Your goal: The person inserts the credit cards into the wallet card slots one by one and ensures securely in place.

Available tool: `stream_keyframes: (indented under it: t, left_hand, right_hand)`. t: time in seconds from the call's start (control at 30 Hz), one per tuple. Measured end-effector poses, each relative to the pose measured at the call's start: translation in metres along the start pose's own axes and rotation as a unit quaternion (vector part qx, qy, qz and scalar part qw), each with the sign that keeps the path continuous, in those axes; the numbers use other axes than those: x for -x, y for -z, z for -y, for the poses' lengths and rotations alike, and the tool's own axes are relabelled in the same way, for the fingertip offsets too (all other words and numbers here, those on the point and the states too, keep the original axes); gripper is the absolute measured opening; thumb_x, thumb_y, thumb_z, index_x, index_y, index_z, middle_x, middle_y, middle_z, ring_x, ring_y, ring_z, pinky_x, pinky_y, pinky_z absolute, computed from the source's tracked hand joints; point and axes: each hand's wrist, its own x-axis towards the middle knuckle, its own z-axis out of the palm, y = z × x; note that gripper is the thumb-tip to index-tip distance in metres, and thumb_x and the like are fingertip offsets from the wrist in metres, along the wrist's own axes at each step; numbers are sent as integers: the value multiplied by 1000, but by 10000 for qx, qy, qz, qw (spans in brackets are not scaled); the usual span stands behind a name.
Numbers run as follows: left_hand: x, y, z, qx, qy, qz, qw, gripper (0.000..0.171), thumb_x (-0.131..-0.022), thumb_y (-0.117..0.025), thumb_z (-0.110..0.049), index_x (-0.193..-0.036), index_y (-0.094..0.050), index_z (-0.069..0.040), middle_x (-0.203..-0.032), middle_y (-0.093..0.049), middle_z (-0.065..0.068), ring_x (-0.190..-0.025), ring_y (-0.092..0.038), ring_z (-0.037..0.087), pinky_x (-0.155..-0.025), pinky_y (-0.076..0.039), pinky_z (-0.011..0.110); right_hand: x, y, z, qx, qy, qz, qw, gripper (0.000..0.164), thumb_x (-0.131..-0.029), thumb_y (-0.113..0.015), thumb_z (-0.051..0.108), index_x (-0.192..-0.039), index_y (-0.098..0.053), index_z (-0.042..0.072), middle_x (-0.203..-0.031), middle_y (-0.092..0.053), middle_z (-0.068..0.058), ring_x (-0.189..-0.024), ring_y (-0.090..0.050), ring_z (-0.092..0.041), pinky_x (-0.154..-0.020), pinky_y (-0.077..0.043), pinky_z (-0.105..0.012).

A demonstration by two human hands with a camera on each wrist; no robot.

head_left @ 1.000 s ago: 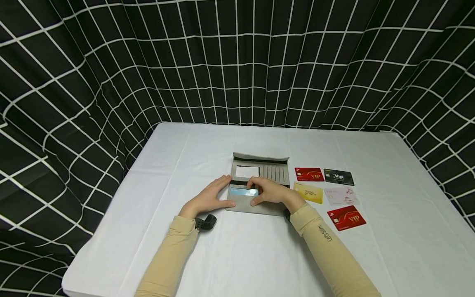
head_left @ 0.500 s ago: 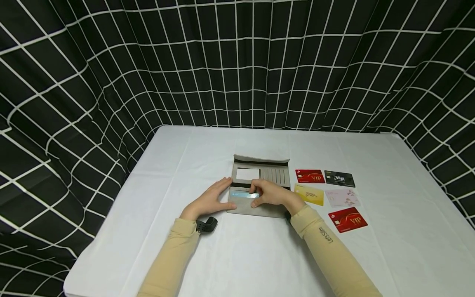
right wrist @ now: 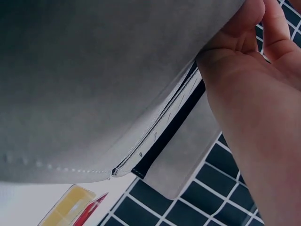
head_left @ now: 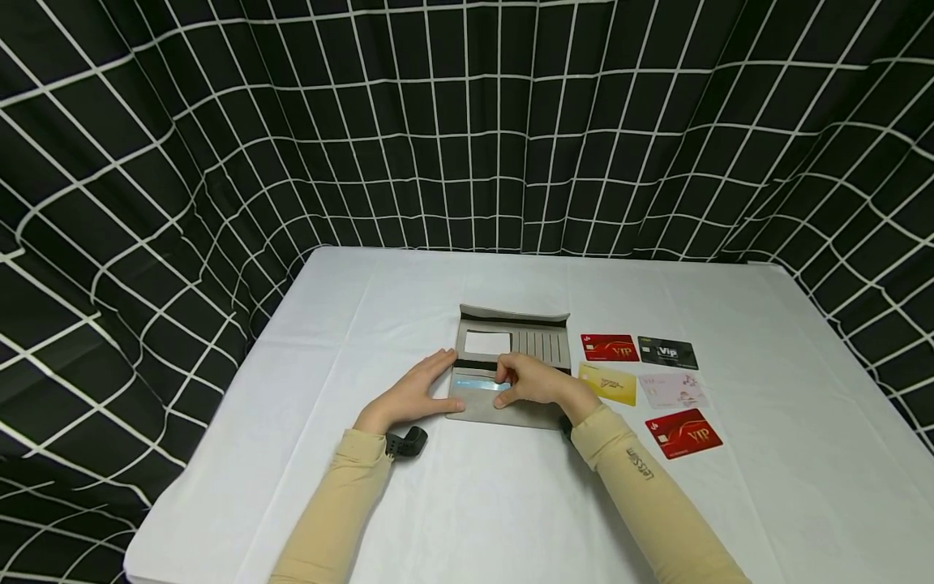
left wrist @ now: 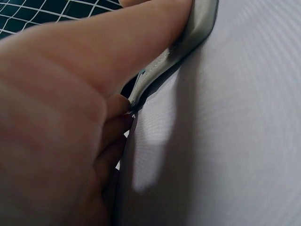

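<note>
A grey wallet (head_left: 536,414) lies unfolded on the white table, with slots and a white window in its upper panel. A light blue card (head_left: 477,385) shows as a narrow strip above the lower pocket's edge; the rest of it is inside. My right hand (head_left: 536,380) has its index finger bent at the card's right end and its thumb on the pocket front, pinching there. Resting on the wallet's left edge, my left hand (head_left: 412,393) has fingers and thumb spread. In the right wrist view, the wallet hides the fingertips' contact with the card.
Right of the wallet lie several cards: a red card (head_left: 610,348), a black card (head_left: 667,352), a yellow card (head_left: 608,384), a pale pink card (head_left: 673,390) and another red card (head_left: 683,433). A black gridded curtain (head_left: 496,122) hangs behind the table (head_left: 365,300).
The blue card has slid lower into the pocket, so less of it shows. My right index finger has shifted slightly down and right. The left hand stays on the wallet's edge.
</note>
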Motion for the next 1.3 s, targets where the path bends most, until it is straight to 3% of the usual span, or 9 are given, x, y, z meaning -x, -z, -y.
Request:
stream_keyframes:
  t: [0.27, 0.63, 0.8, 1.0, 1.3]
  left_hand:
    - [0, 0, 0, -11, -16, -17, 10000, 92, -78, -68, -52, -148, -25, -11, -151, -20, 8, -138, -14, 20, -109, -16, 42]
    - [-1, 1, -2, -20, -40, 14, 10000, 90, -79, -68, -51, -148, -24, -12, -151, -20, 9, -138, -14, 21, -109, -15, 42]
    - [1, 1, -2, -16, 11, 45, 10000, 91, -79, -66, -54, -148, -23, -13, -152, -19, 8, -138, -13, 20, -109, -16, 43]
    - [2, 1, 1, 16, 45, 9, 10000, 92, -78, -66, -55, -148, -23, -14, -152, -19, 7, -138, -13, 20, -109, -17, 44]
    - [0, 0, 0, -61, -102, 1, 9999, 93, -78, -65, -56, -148, -24, -10, -152, -19, 8, -138, -14, 21, -109, -17, 43]
  right_hand:
    - [1, 0, 0, -113, 189, 13, 9998, 28, -72, -80, 11, -83, -56, 0, -79, -54, -10, -68, -46, -15, -60, -41, -26]
    - [4, 0, -1, -7, 106, -26, 9999, 25, -75, -77, 11, -89, -59, 0, -82, -55, -9, -70, -46, -15, -62, -42, -26]
    - [6, 3, 2, 26, 103, 53, 9999, 28, -78, -75, 9, -99, -59, -1, -85, -55, -9, -74, -48, -16, -66, -44, -27]
    - [17, 9, 0, -383, 198, -99, 9990, 46, -82, -72, 12, -122, -53, -2, -94, -58, -12, -81, -54, -18, -73, -47, -29]
    - [47, 29, -17, -1065, 203, -275, 9937, 41, -84, -68, 6, -121, -53, -4, -108, -60, -18, -99, -57, -29, -85, -47, -37]
